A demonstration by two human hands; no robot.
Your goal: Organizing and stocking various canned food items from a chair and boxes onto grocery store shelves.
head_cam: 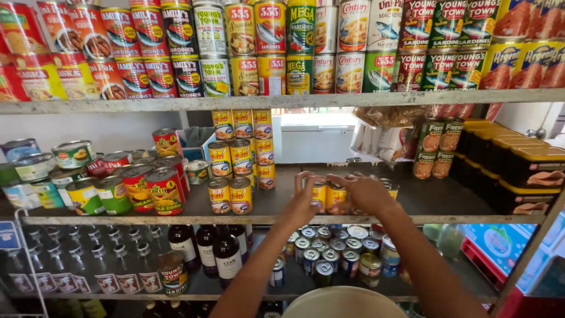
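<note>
Both my arms reach up to the middle shelf [282, 219]. My left hand [305, 197] curls around the left side of a small yellow can [319, 194]. My right hand [364, 191] lies over a second yellow can [336, 197] beside it, fingers bent across its top. Both cans stand on the shelf board, touching each other. More cans of the same kind sit partly hidden behind my right hand. To the left stands a stack of matching yellow cans [238, 159], three rows high.
The top shelf [282, 99] carries a packed row of tall sardine cans. Red and green cans [147, 185] crowd the middle shelf's left end, black-and-yellow tubs [524, 165] its right. Below are dark bottles [207, 250] and several small cans [335, 253]. A pale round rim [344, 297] sits bottom centre.
</note>
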